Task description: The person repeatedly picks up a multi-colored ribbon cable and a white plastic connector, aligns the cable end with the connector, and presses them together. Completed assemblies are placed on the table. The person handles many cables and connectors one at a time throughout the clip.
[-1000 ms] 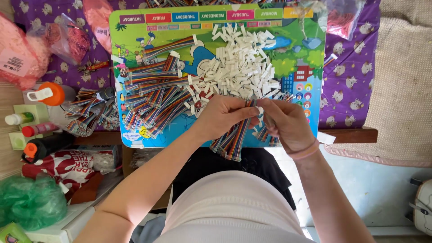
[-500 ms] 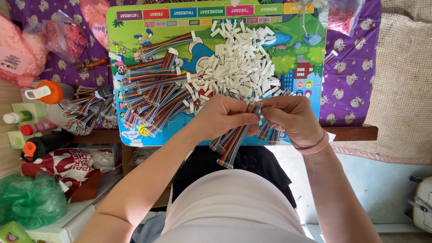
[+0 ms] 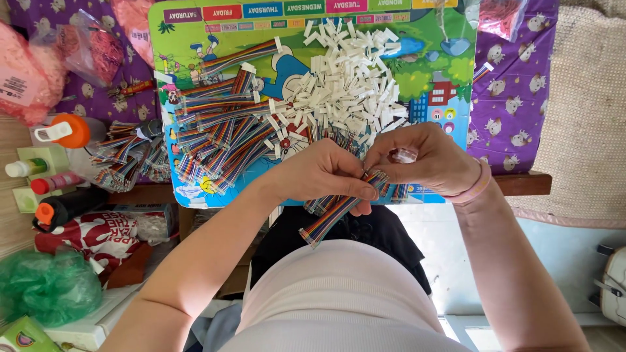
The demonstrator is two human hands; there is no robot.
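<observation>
Starting at the left edge of the frame, we see a crumpled green plastic bag [image 3: 45, 290] in the lower left, with a red and white printed packet [image 3: 98, 231] just above and right of it. Higher up stands a white bottle with an orange cap [image 3: 65, 132], and in the upper left corner lies a pink bag [image 3: 26, 72] on a purple cloth printed with small animals [image 3: 521, 78].

Moving right, a loose heap of rainbow-coloured ribbon cables [image 3: 130, 156] sits off the edge of a bright cartoon play mat [image 3: 430, 104] that covers the tabletop. More rainbow ribbon cables with white ends [image 3: 228, 124] lie fanned over the mat's left half. A pile of small white plastic connectors [image 3: 345, 85] fills the mat's centre, touching those cables.

At mid-frame, over the mat's near edge, our left hand [image 3: 319, 173] has its fingers [image 3: 355, 190] closed narrowly, pinching one end of a short rainbow ribbon cable [image 3: 332, 218] that slopes down to the lower left over our lap. Just to the right our right hand [image 3: 427, 160], with a pink band [image 3: 475, 189] at the wrist, meets it; its fingers are curled onto the same cable end, and a small clear-white piece [image 3: 405, 155] sits between them. Both hands touch at the fingertips.

At the far right lies a beige woven mat [image 3: 587, 111].
</observation>
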